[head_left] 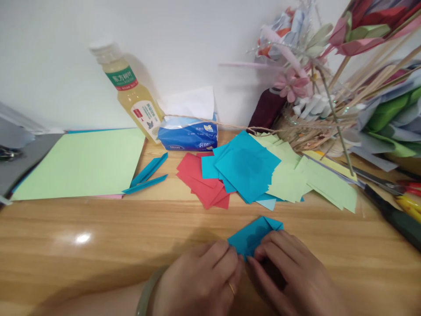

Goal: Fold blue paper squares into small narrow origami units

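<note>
A small blue sheet of paper (250, 232), with a folded flap at its upper right corner, lies on the wooden table at the bottom centre. My left hand (204, 276) grips its lower left edge, fingers curled and pressed together. At the right, my right hand (292, 267) pinches the lower edge, thumb close to the left fingertips. Both hands hide part of the near edge. Beyond them is a pile of loose blue squares (246, 162), over red squares (200, 177) and light green squares (287, 166). Two narrow folded blue strips (148, 173) rest further left.
A stack of large green paper (88, 162) lies at the left. A drink bottle (134, 96) and a blue tissue pack (189, 134) stand by the wall. Scissors (391, 210) lie at the right, below paper flowers (358, 35) on sticks.
</note>
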The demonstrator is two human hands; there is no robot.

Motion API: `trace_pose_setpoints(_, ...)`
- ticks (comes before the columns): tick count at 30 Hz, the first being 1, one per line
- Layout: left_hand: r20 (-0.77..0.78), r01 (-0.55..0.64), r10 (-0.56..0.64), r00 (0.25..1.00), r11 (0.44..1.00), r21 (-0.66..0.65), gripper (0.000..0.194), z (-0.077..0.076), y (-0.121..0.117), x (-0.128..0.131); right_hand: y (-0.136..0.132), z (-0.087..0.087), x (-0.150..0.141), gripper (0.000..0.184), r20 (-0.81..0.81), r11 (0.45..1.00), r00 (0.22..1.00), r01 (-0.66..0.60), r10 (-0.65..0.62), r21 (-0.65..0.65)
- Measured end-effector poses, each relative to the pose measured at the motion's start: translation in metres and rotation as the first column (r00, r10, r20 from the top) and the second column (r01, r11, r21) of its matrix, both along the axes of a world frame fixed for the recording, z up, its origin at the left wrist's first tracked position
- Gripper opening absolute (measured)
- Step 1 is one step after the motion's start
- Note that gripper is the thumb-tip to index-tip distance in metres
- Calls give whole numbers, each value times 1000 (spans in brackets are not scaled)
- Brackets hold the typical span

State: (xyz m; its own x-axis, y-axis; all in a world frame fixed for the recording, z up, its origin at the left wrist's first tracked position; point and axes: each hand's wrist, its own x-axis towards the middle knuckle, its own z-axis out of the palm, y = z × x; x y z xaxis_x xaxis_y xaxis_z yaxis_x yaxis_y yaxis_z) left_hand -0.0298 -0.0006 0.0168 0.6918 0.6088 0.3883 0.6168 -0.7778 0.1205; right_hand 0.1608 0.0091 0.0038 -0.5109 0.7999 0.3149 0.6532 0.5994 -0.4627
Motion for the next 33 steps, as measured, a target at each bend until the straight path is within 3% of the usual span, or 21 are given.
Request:
trace_pose_setpoints(16, 2, 17, -17, 1000, 996, -86, 35, 1, 0, 1, 0, -6, 1, 9, 54, 999, 998, 18, -20, 36)
trace_pose_setpoints(23, -52, -18, 3, 999, 957, -289, 9, 3, -4, 0, -2, 5, 12, 33, 204, 967, 976, -123, 77, 223)
trace_pose_setpoints(28, -90, 25, -41, 995, 985, -170, 10, 0, 1, -2, -9, 11, 34, 38, 356, 909, 901, -342, 247, 237)
trace_pose_setpoints(33, -159, 17, -13, 987, 1000, 18, 19, -3, 11, -6, -19, 11, 34, 41, 362, 900, 894, -364, 265, 240)
